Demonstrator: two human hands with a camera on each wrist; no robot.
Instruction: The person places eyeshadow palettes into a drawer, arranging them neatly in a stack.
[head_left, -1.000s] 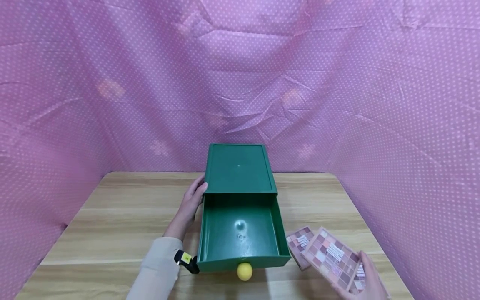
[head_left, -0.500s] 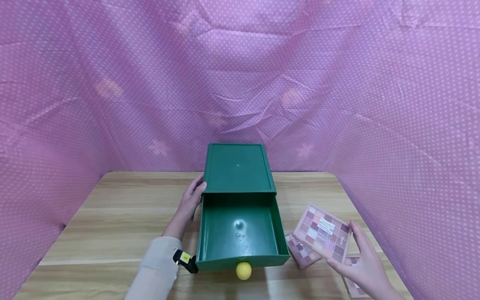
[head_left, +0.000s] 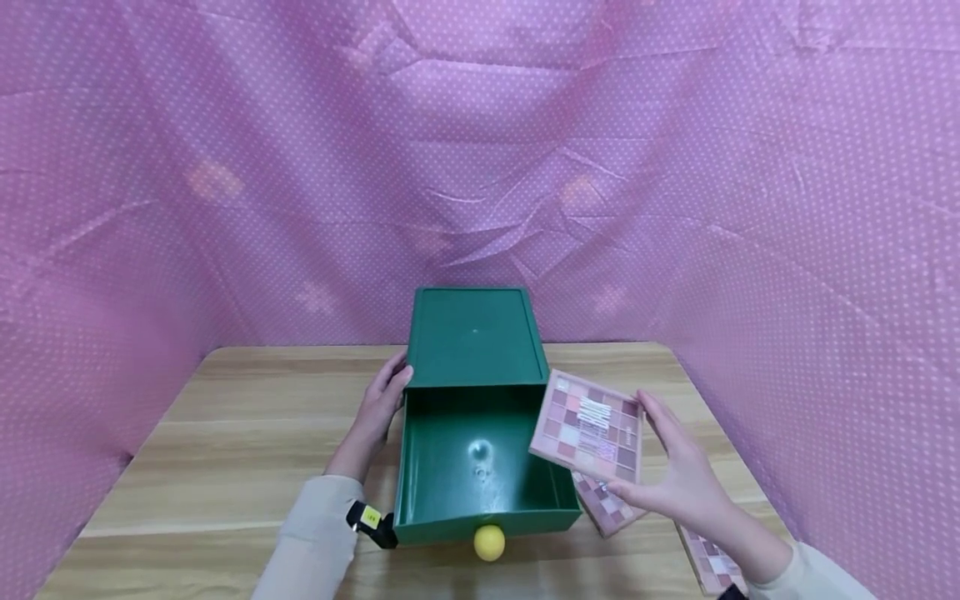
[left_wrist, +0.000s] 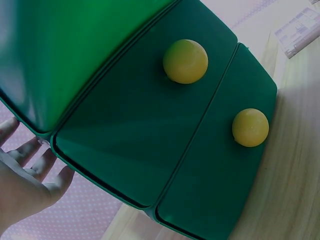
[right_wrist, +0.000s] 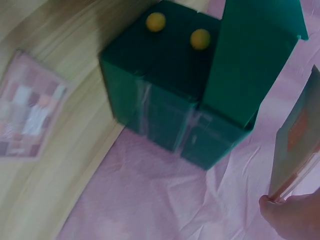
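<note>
A green drawer cabinet (head_left: 478, 337) stands on the table, its top drawer (head_left: 435, 530) pulled out, nothing inside it. My left hand (head_left: 378, 408) rests against the cabinet's left side; in the left wrist view its fingertips (left_wrist: 64, 177) touch the side edge. Between thumb and fingers, my right hand (head_left: 686, 479) pinches a pink eyeshadow palette (head_left: 588, 427) by its right end. That palette hangs tilted over the drawer's right wall. In the right wrist view the palette's plain underside (right_wrist: 295, 135) shows, with the thumb (right_wrist: 272, 207) at its edge.
A second palette (head_left: 611, 512) lies beside the drawer's right front corner, partly hidden. Another palette (head_left: 708, 560) lies nearer the table's right front, partly under the right forearm. Two closed lower drawers with yellow knobs (left_wrist: 250, 128) show in the left wrist view. Pink dotted cloth (head_left: 480, 167) surrounds the table.
My right hand has lifted the palette off the lower right and carried it left and away from me, up to the drawer's right wall. The left hand and cabinet have stayed put.
</note>
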